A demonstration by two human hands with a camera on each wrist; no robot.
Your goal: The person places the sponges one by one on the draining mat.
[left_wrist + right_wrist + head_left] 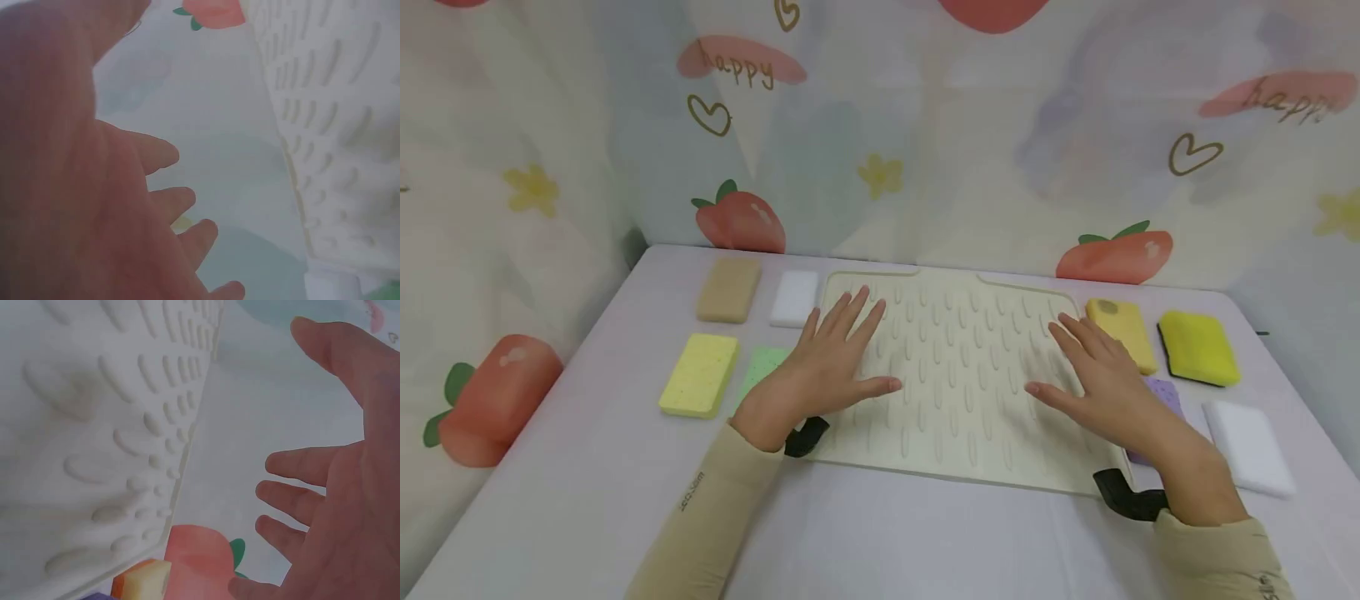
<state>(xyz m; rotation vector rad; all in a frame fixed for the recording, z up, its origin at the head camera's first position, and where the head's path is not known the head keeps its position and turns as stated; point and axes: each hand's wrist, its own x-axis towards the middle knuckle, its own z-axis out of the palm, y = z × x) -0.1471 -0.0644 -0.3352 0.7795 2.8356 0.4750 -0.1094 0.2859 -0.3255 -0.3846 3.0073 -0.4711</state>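
Observation:
A cream drying mat (955,375) with raised oval ridges lies in the middle of the table. Above its left part my left hand (827,362) hovers, palm down, fingers spread and holding nothing. My right hand (1101,379) hangs over the mat's right edge with its fingers straight and apart. In the left wrist view, a gap shows between the left hand (131,200) and the ridged mat (337,125). The right wrist view likewise has the right hand (337,487) apart from the mat (106,437). A green sponge (765,367) is partly hidden behind my left hand, a purple sponge (1165,396) behind my right forearm.
Left of the mat lie a tan sponge (728,289), a white sponge (794,298) and a yellow sponge (700,375). At the right are a yellow-orange sponge (1123,333), a bright yellow scrub sponge (1201,347) and a white sponge (1249,447). Printed cloth (955,108) rises behind.

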